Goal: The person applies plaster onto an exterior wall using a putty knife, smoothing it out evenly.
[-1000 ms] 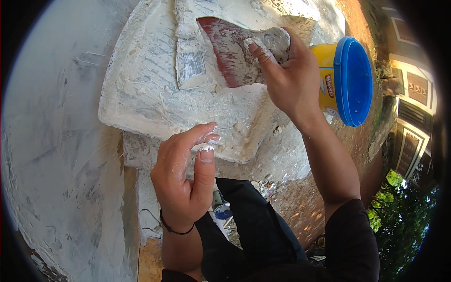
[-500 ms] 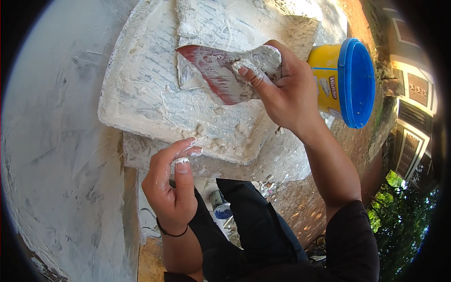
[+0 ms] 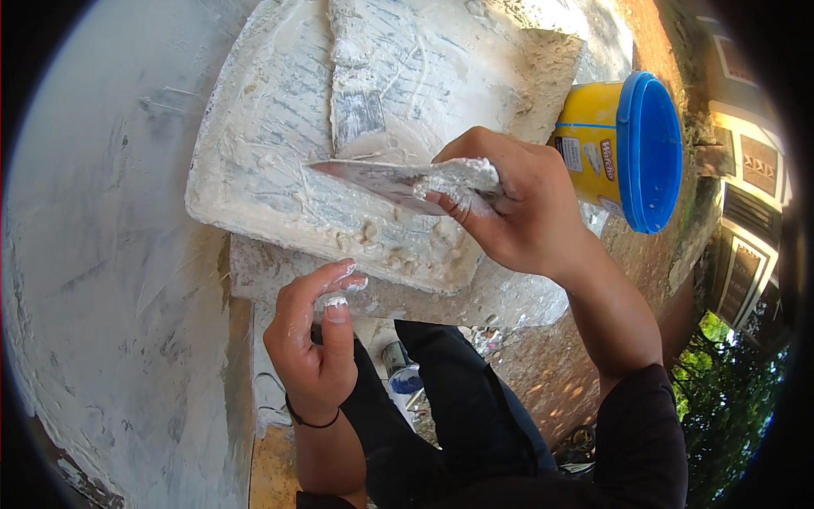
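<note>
My right hand point(image 3: 534, 204) is closed round a paste-caked putty scraper point(image 3: 381, 180) with a reddish blade. The scraper is tilted so its blade shows nearly edge-on, over the middle of a shallow tray point(image 3: 203, 191) smeared with off-white paste. Whether the blade's lower edge touches the paste, I cannot tell. Lumps of paste point(image 3: 377, 242) lie along the tray's near side. My left hand point(image 3: 309, 339) is by the near edge, empty, with thumb and fingers apart and white paste on the tips. A flat, paste-coated strip point(image 3: 358, 113) lies in the tray behind the scraper.
A yellow bucket with a blue rim point(image 3: 632, 153) lies on its side right of the tray. To the left stretches a broad grey-white smeared surface point(image 3: 102, 254). Below, near my legs, is a small can point(image 3: 403, 373). Bare ground point(image 3: 551, 382) shows at the lower right.
My right hand has come nearer and turned the scraper, so its broad reddish face now shows nearly edge-on. More of the strip behind it is uncovered. My left hand keeps nearly the same pose.
</note>
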Tool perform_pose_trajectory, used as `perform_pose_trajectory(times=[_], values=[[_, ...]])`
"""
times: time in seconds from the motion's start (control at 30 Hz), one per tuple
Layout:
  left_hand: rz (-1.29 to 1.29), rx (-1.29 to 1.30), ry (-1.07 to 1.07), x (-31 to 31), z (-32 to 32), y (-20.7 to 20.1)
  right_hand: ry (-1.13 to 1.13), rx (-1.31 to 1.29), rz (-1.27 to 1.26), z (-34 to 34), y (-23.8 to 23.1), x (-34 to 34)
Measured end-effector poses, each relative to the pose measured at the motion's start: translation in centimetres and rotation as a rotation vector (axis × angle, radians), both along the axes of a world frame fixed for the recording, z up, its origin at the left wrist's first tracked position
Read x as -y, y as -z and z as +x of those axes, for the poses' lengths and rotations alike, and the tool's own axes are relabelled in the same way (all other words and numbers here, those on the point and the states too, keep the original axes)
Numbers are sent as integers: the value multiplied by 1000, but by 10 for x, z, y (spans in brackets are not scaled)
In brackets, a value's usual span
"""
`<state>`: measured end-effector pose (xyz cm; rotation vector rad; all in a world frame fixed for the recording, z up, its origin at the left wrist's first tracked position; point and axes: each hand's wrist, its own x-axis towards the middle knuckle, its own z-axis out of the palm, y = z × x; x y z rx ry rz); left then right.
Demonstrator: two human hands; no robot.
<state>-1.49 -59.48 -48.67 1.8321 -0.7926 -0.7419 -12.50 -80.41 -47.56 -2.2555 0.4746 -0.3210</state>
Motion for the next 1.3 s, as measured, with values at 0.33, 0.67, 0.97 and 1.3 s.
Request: perform_pose_trajectory(times=[0.33,0.67,0.97,1.3], values=[[-22,-18,48,-5,-3,1,-18,-297,317,7,11,35],[-70,-11,-40,-16,-4,4,-94,-354,335,29,26,19],[-33,-17,-1,-24,-11,3,-246,-358,349,48,36,17],[-25,13,-10,-34,-9,3,-150,-330,538,44,52,20]])
